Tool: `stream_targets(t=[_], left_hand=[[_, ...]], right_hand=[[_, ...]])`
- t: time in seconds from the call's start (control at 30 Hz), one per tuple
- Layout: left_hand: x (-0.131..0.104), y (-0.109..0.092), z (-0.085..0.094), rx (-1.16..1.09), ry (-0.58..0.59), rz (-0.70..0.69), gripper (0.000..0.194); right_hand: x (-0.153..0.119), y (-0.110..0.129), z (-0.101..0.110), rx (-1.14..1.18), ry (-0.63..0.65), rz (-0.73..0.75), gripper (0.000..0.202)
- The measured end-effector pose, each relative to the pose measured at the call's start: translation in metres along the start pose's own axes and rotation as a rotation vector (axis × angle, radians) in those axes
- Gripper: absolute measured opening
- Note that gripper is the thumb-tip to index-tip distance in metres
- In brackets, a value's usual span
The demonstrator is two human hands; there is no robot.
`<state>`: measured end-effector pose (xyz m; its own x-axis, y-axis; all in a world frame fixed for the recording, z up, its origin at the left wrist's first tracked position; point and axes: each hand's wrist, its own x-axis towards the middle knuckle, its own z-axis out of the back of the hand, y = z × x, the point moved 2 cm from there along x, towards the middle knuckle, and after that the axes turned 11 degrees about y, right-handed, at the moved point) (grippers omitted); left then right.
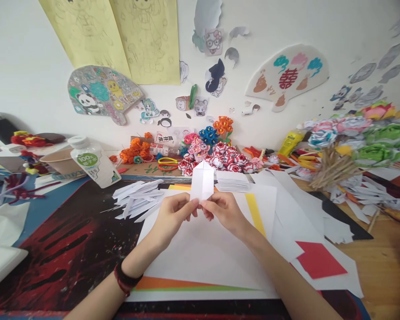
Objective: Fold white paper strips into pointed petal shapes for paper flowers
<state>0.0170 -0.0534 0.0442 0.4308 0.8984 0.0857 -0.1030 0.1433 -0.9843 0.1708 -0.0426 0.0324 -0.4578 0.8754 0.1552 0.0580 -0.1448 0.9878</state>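
Between my two hands a small piece of folded white paper (pixel 202 180) stands upright, its top end coming to a point and a crease running down its middle. My left hand (pixel 176 208) pinches its lower left corner between thumb and fingers. The lower right corner is pinched by my right hand (pixel 225 211). Both hands hover over a large white sheet (pixel 206 249), which lies on orange, green and yellow sheets. Left of the hands is a loose pile of folded white paper strips (pixel 138 198). A neat stack of white paper (pixel 232 181) sits just behind my right hand.
Red-and-white paper flowers (pixel 226 160) crowd the back of the table, by a white bottle (pixel 95 162) at left. Paper scraps and a red piece (pixel 321 260) lie at right. A bundle of thin sticks (pixel 335 166) and a yellow bottle (pixel 290 141) are further back.
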Motion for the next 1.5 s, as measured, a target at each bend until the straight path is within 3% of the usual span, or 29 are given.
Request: stream_targets(t=[0.77,1.5], left_hand=[[-0.0015,0.0002,0.0007,-0.031,-0.011,-0.010,0.032],[-0.0002,0.0012,0.0021,-0.026,-0.009,0.002,0.033]], right_hand=[[-0.0015,-0.0023,0.0055,-0.138,-0.043,0.066,0.033],[-0.0048,0.0003,0.0052,-0.100,-0.072,0.065,0.035]])
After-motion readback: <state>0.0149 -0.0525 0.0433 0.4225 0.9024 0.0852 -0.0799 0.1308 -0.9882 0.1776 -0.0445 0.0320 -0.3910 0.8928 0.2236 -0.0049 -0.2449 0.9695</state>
